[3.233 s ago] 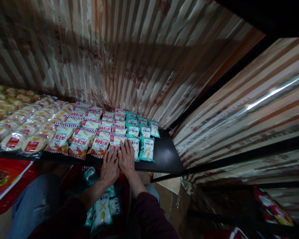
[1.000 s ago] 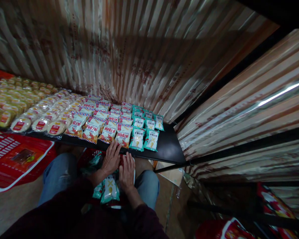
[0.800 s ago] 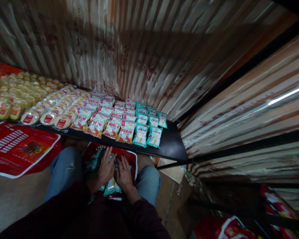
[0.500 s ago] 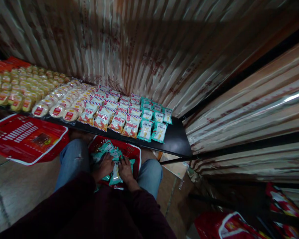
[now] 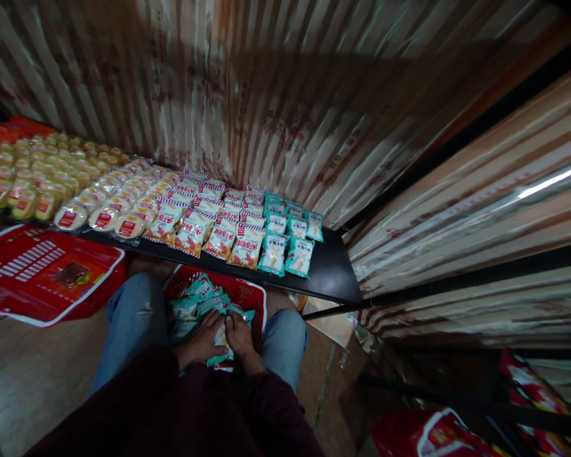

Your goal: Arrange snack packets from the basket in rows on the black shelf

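Between my knees stands a red basket holding several green snack packets. My left hand rests over the packets with its fingers apart. Close beside it, my right hand touches a green and white packet; its fingers point down into the pile and their tips are hard to make out. On the black shelf above, green packets stand in rows at the right end, next to white and orange packets.
Round wrapped cakes and yellow ones fill the shelf's left part. A second red basket is at the left on the floor, another at the lower right. Black frame bars cross the right side.
My left hand has moved slightly right and down across the packets, its thumb now spread toward my right hand. The view has shifted a little.
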The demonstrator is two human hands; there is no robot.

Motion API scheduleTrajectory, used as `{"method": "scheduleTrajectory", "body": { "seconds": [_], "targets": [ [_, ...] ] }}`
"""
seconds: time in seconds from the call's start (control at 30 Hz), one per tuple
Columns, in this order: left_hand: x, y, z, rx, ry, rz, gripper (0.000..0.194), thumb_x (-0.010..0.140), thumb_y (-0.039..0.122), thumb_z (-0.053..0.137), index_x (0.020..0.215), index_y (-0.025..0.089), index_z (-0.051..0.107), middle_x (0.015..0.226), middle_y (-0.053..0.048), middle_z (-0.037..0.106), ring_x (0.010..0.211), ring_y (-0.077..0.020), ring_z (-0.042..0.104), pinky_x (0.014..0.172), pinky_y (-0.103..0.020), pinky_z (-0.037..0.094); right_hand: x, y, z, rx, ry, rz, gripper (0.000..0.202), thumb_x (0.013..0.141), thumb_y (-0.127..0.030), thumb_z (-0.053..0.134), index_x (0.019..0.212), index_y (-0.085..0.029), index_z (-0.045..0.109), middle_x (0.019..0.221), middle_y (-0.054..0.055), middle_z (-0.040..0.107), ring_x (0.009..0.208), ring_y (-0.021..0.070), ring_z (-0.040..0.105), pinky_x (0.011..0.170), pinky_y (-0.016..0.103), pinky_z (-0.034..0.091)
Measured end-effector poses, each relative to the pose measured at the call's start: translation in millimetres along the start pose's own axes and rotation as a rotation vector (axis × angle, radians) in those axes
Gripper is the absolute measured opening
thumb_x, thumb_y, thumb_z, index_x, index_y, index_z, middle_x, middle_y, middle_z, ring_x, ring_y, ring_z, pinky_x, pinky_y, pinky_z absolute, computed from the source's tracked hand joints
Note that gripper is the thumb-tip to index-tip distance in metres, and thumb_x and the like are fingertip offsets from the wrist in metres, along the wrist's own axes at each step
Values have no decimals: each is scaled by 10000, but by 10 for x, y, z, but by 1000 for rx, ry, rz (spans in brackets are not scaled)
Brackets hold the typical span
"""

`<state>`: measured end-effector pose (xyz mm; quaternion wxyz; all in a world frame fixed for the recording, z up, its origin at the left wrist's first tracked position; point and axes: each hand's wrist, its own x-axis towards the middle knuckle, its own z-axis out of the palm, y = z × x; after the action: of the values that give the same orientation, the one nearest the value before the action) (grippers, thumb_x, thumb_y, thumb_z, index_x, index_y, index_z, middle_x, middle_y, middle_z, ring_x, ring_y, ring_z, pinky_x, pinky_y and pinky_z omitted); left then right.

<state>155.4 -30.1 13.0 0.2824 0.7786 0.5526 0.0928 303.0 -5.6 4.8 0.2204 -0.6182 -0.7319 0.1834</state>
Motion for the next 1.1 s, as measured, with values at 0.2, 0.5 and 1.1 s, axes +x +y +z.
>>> {"method": "scheduleTrajectory", "body": {
  "seconds": [0.2, 0.5, 1.1],
  "targets": [
    [37, 14, -60, -117, -64, -64, 779, 686, 374, 678, 1379, 152, 401, 1478, -166, 344, 1385, -320, 269, 1106, -477, 292, 93, -113, -244, 140, -188, 275, 377, 928, -290, 326, 1041, -180, 669, 1036, 82, 711, 991, 189, 653, 885, 293, 468],
    [18, 55, -26, -105, -122, -123, 772, 725, 422, 625, 1385, 101, 387, 1478, -184, 335, 1394, -323, 241, 1137, -467, 224, 85, -149, -287, 178, -318, 323, 323, 893, -312, 438, 1086, -175, 657, 1113, 77, 691, 1066, 193, 625, 936, 281, 442],
    [2, -81, 163, -70, 13, -66, 713, 727, 424, 648, 1363, 178, 440, 1441, -157, 410, 1346, -325, 348, 1086, -497, 326, 35, -160, -309, 189, -329, 292, 380, 827, -244, 514, 1174, -129, 617, 1184, 117, 658, 1143, 213, 593, 992, 288, 423]
  ]
}}
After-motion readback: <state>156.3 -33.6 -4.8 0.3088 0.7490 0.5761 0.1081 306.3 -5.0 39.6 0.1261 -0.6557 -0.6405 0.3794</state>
